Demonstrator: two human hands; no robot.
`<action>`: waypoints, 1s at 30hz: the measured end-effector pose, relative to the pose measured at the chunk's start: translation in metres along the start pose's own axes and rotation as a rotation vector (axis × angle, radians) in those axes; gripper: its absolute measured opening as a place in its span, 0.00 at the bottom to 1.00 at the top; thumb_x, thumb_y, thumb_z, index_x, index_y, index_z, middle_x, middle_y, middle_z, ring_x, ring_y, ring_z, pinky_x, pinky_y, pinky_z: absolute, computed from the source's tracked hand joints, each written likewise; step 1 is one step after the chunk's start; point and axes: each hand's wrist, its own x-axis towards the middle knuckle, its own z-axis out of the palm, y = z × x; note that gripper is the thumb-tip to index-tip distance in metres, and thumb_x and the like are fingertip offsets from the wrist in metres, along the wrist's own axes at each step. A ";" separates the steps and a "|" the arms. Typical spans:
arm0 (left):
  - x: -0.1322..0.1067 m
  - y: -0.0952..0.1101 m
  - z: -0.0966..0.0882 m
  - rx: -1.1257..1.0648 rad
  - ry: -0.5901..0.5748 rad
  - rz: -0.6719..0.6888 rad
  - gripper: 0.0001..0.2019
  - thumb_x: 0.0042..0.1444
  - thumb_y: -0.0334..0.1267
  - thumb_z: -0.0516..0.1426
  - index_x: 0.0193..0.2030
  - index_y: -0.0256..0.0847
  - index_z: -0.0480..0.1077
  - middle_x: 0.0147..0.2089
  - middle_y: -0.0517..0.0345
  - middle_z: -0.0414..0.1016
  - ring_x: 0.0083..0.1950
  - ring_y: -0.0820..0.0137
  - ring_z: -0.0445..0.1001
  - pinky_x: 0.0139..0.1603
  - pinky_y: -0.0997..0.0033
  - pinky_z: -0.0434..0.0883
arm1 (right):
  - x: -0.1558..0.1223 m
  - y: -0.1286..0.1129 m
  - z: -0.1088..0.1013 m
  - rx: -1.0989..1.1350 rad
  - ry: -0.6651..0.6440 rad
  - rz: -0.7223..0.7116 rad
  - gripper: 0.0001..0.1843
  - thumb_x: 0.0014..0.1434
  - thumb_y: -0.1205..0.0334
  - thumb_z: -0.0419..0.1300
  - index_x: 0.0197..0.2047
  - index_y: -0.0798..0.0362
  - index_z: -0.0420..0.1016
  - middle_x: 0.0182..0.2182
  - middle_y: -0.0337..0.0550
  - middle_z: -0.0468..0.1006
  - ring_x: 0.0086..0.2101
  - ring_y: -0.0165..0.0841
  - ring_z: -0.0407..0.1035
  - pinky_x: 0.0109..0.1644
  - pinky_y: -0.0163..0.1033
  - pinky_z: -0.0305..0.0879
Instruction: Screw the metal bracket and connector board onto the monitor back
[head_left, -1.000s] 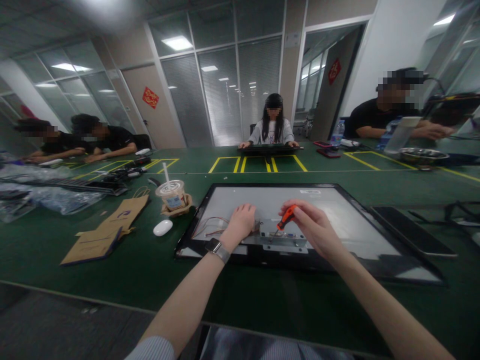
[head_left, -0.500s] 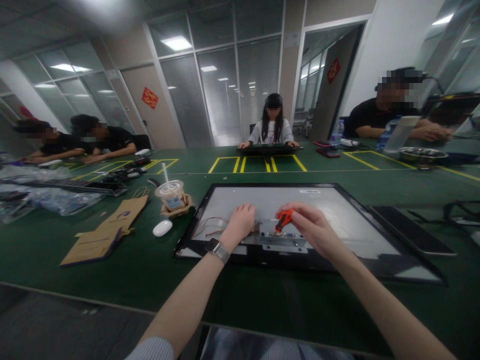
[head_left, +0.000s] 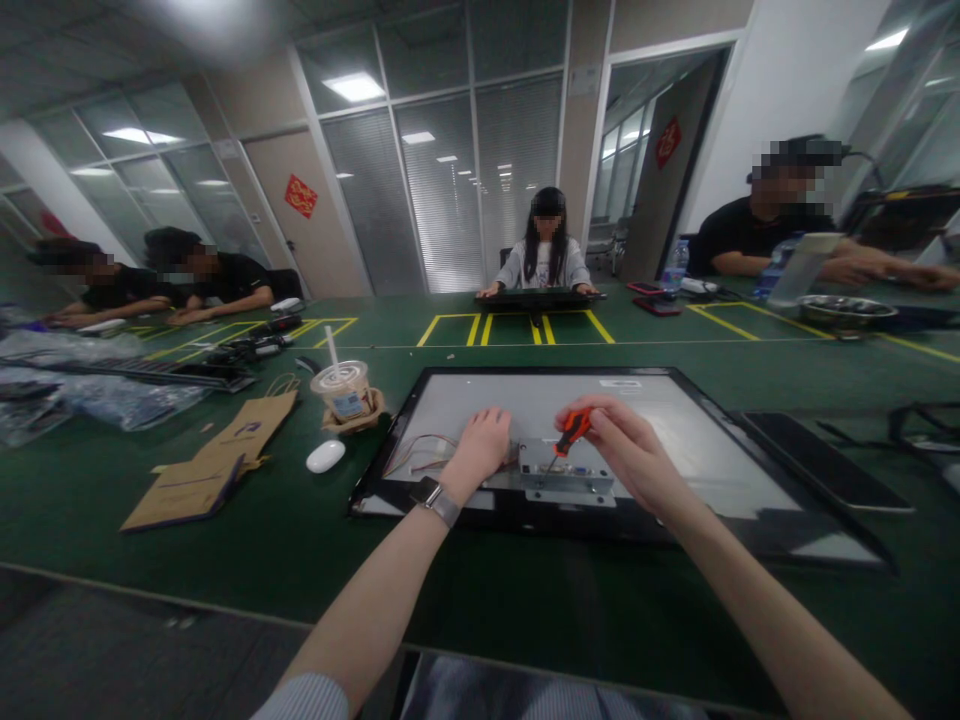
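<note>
My right hand grips the orange-and-black handle of a small screwdriver. Its thin shaft slants down and left to the metal bracket, which carries connectors along its edge. Whether the tip sits in a screw is too small to tell. The bracket rests on the back of a flat display panel with a black frame. Palm down, my left hand lies on the panel just left of the bracket, fingers pointing forward and fingertips partly hidden. Thin wires run beside that hand.
To the left are a drink cup in a carton holder, a white mouse and a paper bag. A dark flat slab lies right of the panel. Across the green table, several people sit.
My right hand has lifted slightly and tilted the screwdriver, so more of its shaft shows. My left hand stays in place. The person at right has stretched out an arm.
</note>
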 end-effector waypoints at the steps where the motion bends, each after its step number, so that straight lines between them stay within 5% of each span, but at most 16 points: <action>1: 0.000 0.000 0.000 0.000 0.001 0.000 0.15 0.62 0.27 0.55 0.56 0.36 0.66 0.58 0.44 0.71 0.57 0.59 0.72 0.57 0.62 0.69 | 0.000 0.000 0.000 -0.003 0.000 -0.005 0.12 0.66 0.48 0.61 0.44 0.45 0.80 0.40 0.43 0.83 0.44 0.39 0.77 0.52 0.47 0.71; 30: 0.000 0.000 -0.001 -0.008 0.003 0.004 0.17 0.60 0.27 0.57 0.56 0.36 0.65 0.58 0.43 0.71 0.57 0.59 0.71 0.57 0.62 0.69 | 0.000 -0.007 0.006 -0.156 0.000 -0.054 0.07 0.64 0.56 0.64 0.43 0.47 0.75 0.36 0.42 0.80 0.39 0.37 0.75 0.45 0.46 0.74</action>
